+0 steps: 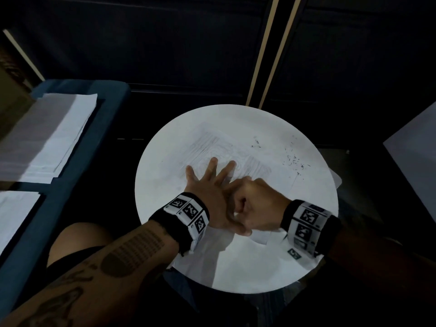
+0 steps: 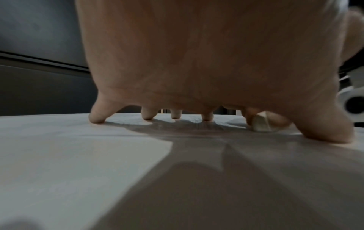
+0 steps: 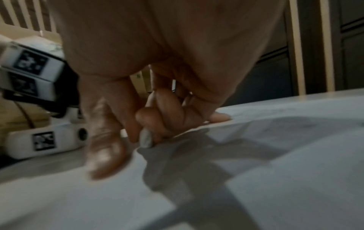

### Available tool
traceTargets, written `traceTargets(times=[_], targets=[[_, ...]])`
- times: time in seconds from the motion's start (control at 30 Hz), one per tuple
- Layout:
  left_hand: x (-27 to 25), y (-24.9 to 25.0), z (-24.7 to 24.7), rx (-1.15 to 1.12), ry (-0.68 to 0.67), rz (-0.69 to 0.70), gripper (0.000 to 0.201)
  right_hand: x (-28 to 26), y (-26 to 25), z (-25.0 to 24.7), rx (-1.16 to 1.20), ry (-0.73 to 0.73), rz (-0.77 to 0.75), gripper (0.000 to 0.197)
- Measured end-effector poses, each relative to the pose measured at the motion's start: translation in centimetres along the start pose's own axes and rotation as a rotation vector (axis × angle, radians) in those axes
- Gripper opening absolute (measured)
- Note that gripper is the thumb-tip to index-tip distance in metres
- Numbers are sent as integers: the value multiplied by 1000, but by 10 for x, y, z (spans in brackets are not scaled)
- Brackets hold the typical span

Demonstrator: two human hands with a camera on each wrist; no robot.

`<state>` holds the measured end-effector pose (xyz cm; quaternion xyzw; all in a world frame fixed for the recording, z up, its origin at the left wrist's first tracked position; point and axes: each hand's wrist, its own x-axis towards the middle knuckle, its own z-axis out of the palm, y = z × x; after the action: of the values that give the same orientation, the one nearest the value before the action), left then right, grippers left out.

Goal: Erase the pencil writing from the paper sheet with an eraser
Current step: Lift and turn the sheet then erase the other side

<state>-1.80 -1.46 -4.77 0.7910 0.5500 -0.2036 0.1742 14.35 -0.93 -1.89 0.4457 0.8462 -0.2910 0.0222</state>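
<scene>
Left hand [image 1: 207, 185] spread flat on paper sheet [image 1: 212, 142], right hand [image 1: 254, 204] pinching eraser [image 2: 261, 124] beside it

Paper sheet [image 1: 207, 147]: white, lies flat on the round white tabletop [image 1: 306, 267], turned at an angle to the viewer. Faint grey pencil writing [image 1: 217, 149] covers its middle in dense hatched blocks, with a second block [image 1: 258, 167] to the right. Dark eraser crumbs [image 1: 293, 159] lie scattered near the sheet's right edge.

Eraser [image 2: 261, 123]: small, off-white, blocky, with a greyed working end [image 3: 146, 138]. It stands tilted, lower end touching the sheet just beside the right-hand pencil block.
</scene>
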Motion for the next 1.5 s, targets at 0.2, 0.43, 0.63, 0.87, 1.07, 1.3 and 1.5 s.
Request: traceTargets(times=[0.2, 0.43, 0.63, 0.87, 1.07, 1.3, 1.5], targets=[[-1, 0, -1, -29, 2, 1, 133, 0, 5, -9, 11, 49, 54, 14], [1, -1, 1, -40, 16, 8, 133, -4, 7, -16, -30, 50, 68, 17], [2, -1, 2, -36, 12, 10, 133, -10, 4, -18, -69, 15, 79, 21], [0, -1, 1, -39, 22, 16, 132, -12, 5, -19, -121, -10, 51, 20], [2, -3, 2, -40, 21, 16, 133, -15, -7, -13, -155, -84, -109, 8], [1, -2, 3, -28, 24, 13, 131, -12, -9, -7, -172, -100, -217, 9], [-2, -3, 1, -46, 17, 19, 130, -16, 13, -13, -368, -129, -149, 11]])
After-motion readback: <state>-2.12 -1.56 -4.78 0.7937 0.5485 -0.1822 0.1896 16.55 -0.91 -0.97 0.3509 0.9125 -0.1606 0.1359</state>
